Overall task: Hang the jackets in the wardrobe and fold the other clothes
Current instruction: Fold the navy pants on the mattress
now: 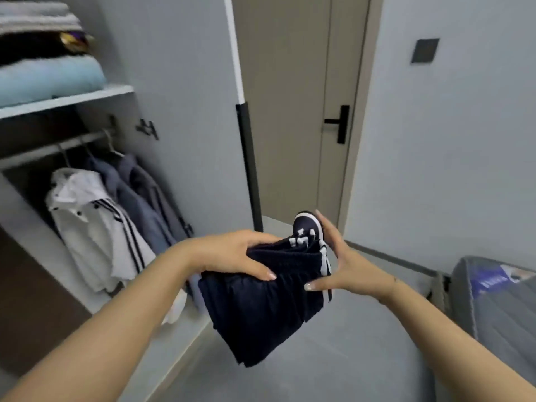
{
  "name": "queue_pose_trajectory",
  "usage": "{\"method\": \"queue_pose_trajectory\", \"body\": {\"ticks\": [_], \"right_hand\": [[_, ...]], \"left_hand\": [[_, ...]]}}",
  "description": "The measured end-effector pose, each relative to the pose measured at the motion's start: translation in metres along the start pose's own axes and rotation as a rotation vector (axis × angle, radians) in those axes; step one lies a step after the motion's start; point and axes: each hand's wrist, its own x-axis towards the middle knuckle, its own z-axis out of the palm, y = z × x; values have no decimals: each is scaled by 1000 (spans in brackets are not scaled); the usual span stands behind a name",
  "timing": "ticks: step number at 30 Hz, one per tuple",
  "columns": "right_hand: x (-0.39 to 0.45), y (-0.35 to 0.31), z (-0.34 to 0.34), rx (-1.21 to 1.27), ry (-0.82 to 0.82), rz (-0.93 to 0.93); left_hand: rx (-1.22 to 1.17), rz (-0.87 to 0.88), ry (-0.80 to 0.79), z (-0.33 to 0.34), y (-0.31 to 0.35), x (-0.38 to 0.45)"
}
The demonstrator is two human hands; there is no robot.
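Observation:
A folded dark navy garment with white trim (261,309) hangs in the air in front of me, its lower part drooping. My left hand (232,253) grips its top left edge, thumb over the fabric. My right hand (339,262) presses flat against its right side with straight fingers and the thumb under the fold. In the open wardrobe on the left, a white jacket with dark stripes (95,227) and two grey-blue jackets (145,198) hang from the rail (52,149).
Folded clothes, among them a light blue stack (49,79), lie on the wardrobe shelf (66,101) above the rail. A closed door with a black handle (339,123) stands ahead. A grey mattress corner (499,300) is at the right. Grey floor lies below.

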Motion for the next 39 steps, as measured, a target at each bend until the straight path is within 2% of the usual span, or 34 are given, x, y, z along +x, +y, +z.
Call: {"method": "queue_pose_trajectory", "body": {"ticks": [5, 9, 11, 13, 17, 20, 24, 26, 28, 30, 34, 37, 39], "right_hand": [[101, -35, 24, 242, -282, -116], [166, -74, 48, 273, -523, -216], [192, -95, 65, 307, -652, -251], [214, -119, 88, 367, -688, -290], [256, -171, 133, 559, -673, -366], [288, -222, 162, 632, -631, -456], [328, -294, 197, 688, -569, -546], [347, -330, 212, 747, -535, -556], [366, -368, 224, 828, -497, -525], [385, -405, 233, 882, -483, -473], [421, -467, 248, 910, -594, -408], [446, -507, 256, 903, -683, -465], [463, -534, 263, 907, -712, -522]], "left_hand": [[36, -195, 97, -73, 13, -53], [47, -272, 160, -105, 26, -95], [50, -311, 232, -116, 29, -119], [27, -365, 342, -129, 31, -148], [66, -527, 700, -162, 29, -210], [103, -567, 968, -189, 21, -252], [72, -343, 1522, -218, -3, -300], [-42, -208, 1725, -234, -19, -322], [-264, -134, 1703, -252, -33, -341], [-487, -75, 1557, -271, -41, -353], [-569, 23, 1418, -320, -46, -366], [-725, 243, 1260, -359, -40, -376], [-786, 321, 1219, -384, -38, -384]]}}
